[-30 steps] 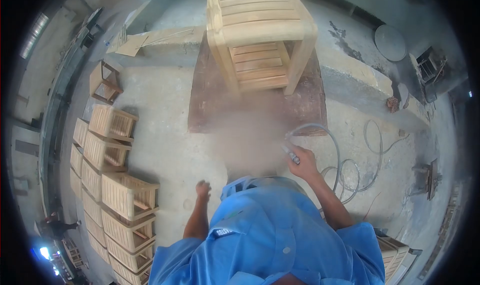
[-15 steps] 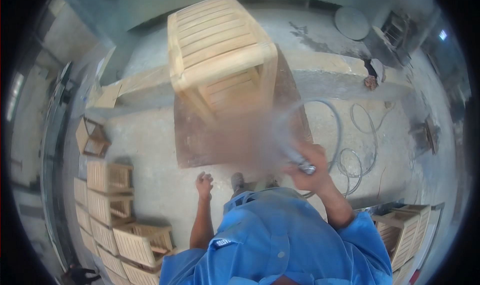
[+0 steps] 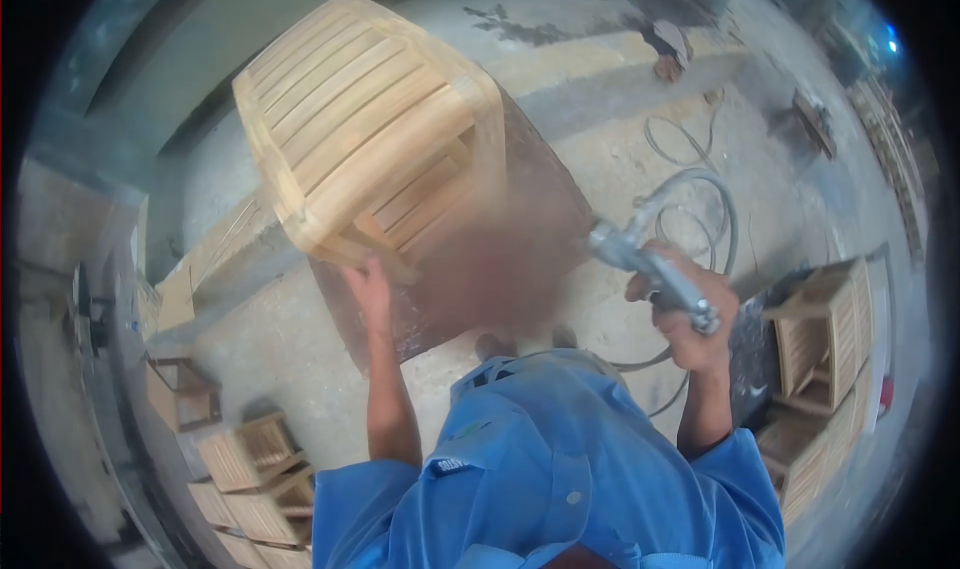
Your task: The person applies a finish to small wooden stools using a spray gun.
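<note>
A pale slatted wooden stool (image 3: 345, 109) stands upright on a brown board (image 3: 545, 184). My left hand (image 3: 370, 294) is at the lower near-left part of the stool, its fingers against a leg and partly hidden there. To the right of the board, my right hand (image 3: 695, 314) is wrapped round a metal spray gun (image 3: 655, 269). The gun's nozzle end points left toward the board, apart from the stool. A grey hose (image 3: 730, 219) loops behind the gun. The area in front of the stool looks blurred.
Several slatted wooden stools (image 3: 245, 454) are stacked at lower left, with a small wooden frame (image 3: 183, 391) beyond them. More stools (image 3: 820, 339) stand at right. Hose coils (image 3: 685, 139) lie on the concrete floor. A low concrete ledge (image 3: 590, 99) runs behind the board.
My left hand has moved up and forward from beside my body to the stool. My right hand has carried the spray gun to the right, away from the board's middle. The view has turned.
</note>
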The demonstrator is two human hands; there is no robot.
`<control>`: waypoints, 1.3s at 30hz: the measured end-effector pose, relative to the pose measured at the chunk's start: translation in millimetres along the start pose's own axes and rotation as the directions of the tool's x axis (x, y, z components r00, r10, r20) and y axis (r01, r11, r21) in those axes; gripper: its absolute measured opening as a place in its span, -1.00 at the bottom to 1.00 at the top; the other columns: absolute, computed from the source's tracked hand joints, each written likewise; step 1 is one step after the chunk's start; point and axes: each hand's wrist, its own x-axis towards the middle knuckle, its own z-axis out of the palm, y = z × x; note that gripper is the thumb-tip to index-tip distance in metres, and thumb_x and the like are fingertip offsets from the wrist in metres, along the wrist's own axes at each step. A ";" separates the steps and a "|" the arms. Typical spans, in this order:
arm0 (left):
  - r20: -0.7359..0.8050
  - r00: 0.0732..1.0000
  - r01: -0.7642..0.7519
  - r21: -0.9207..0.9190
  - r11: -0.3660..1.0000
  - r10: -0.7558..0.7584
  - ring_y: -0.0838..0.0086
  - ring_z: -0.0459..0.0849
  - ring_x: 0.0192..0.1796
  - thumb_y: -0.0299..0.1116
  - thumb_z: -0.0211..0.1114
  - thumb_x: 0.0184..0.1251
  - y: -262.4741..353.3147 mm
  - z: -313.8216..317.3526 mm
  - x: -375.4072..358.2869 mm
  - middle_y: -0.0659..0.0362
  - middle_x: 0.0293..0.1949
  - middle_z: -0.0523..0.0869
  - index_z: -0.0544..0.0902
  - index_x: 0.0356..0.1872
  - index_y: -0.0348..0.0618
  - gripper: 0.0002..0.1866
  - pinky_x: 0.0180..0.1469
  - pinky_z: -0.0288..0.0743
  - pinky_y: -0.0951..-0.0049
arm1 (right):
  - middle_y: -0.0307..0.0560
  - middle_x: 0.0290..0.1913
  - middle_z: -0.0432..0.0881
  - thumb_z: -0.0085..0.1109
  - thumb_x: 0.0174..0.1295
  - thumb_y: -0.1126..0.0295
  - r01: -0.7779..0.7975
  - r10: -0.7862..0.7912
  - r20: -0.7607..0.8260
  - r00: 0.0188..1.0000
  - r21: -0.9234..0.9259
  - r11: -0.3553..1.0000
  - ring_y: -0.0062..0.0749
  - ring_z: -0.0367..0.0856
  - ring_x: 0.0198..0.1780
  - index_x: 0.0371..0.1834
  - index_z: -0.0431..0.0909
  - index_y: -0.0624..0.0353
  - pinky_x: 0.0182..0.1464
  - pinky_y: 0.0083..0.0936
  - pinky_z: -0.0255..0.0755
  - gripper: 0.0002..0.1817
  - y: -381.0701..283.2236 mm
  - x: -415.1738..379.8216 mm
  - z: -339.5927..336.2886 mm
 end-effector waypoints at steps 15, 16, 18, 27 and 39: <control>0.001 1.000 0.026 0.165 0.986 -0.026 0.36 0.64 0.01 0.19 0.32 0.32 134.3 -2.8 171.9 0.01 0.03 0.65 0.53 0.17 -0.31 -0.29 0.09 0.49 0.32 | 0.04 -0.30 0.71 0.34 0.14 0.42 -0.244 0.224 -0.311 0.924 -0.025 0.969 -0.39 0.68 -0.30 0.22 0.56 0.35 -0.16 -0.49 0.53 -0.47 39.3 -49.7 65.4; 0.016 0.998 0.055 0.149 0.987 -0.058 0.34 0.65 0.01 0.19 0.33 0.31 150.5 -6.7 188.5 0.01 0.05 0.65 0.52 0.19 -0.32 -0.27 0.08 0.50 0.30 | 0.04 -0.30 0.71 0.33 0.13 0.44 -0.200 0.180 -0.323 0.929 -0.028 0.979 -0.39 0.68 -0.31 0.22 0.55 0.35 -0.16 -0.49 0.53 -0.47 37.1 -41.8 67.3; 0.070 0.990 0.111 0.143 0.983 -0.122 0.31 0.66 0.04 0.21 0.33 0.29 173.1 -11.3 219.0 0.00 0.09 0.65 0.50 0.23 -0.33 -0.22 0.10 0.51 0.27 | 0.06 -0.26 0.72 0.36 0.10 0.48 -0.162 0.147 -0.312 0.939 -0.022 0.987 -0.35 0.71 -0.29 0.24 0.54 0.35 -0.18 -0.48 0.54 -0.44 32.9 -27.4 72.3; 0.201 0.934 0.211 0.362 0.908 -0.297 0.10 0.64 0.09 0.49 0.16 0.19 181.8 -3.8 292.8 -0.06 0.09 0.64 0.45 0.27 -0.29 -0.02 0.17 0.41 -0.07 | 0.10 -0.25 0.73 0.49 0.05 0.36 0.026 -0.047 -0.247 0.968 -0.087 0.996 -0.19 0.73 -0.31 0.20 0.56 0.32 -0.21 -0.42 0.56 -0.39 28.5 1.5 97.6; 0.126 0.949 0.206 0.448 0.870 -0.290 -0.01 0.55 0.22 0.50 0.14 0.18 222.4 -34.1 321.6 -0.12 0.21 0.58 0.38 0.34 -0.42 0.08 0.19 0.39 -0.07 | 0.15 -0.18 0.74 0.47 0.09 0.34 -0.016 0.007 -0.182 0.983 -0.050 0.999 -0.19 0.77 -0.23 0.23 0.55 0.30 -0.17 -0.43 0.58 -0.40 5.8 32.0 94.5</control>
